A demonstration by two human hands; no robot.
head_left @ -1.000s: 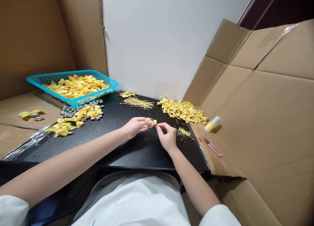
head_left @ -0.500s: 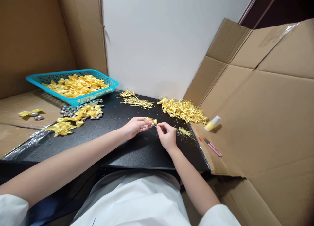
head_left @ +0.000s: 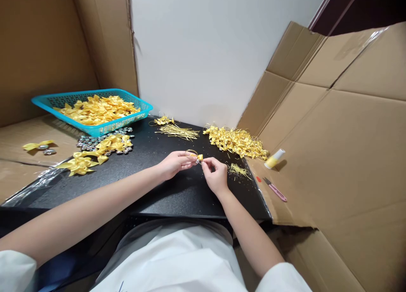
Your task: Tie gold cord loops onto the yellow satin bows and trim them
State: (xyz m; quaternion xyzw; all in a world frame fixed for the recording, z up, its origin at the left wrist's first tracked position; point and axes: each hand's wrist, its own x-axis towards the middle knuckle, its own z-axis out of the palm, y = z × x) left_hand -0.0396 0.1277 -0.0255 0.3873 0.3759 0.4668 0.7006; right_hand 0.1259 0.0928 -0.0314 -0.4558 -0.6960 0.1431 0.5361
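Over the middle of the black table, my left hand (head_left: 175, 164) pinches a small yellow ribbon bow (head_left: 199, 157) with a silvery bell or bead under it. A thin gold cord loop (head_left: 191, 150) rises from the bow above my left fingertips. My right hand (head_left: 215, 173) is closed, thumb and forefinger pinched at the bow's right side, apparently on the cord's end; the fingertips partly hide it. Past my hands lies a bundle of straight gold cords (head_left: 179, 132). Right of it is a heap of finished-looking yellow bows with cord loops (head_left: 234, 142).
A blue basket (head_left: 38, 101) of yellow bows stands at the left. Before it lie silver bells (head_left: 87, 144) and loose bows (head_left: 79, 164). Cord scraps (head_left: 238, 170), a white-and-yellow tube (head_left: 274, 159) and pink thread snips (head_left: 275, 189) are at the right. Cardboard walls (head_left: 349, 148) flank the black table (head_left: 152, 201).
The gold cord loop now stands up higher and rounder above my left fingers. Both hands stay almost in place, still pinching at the bow.
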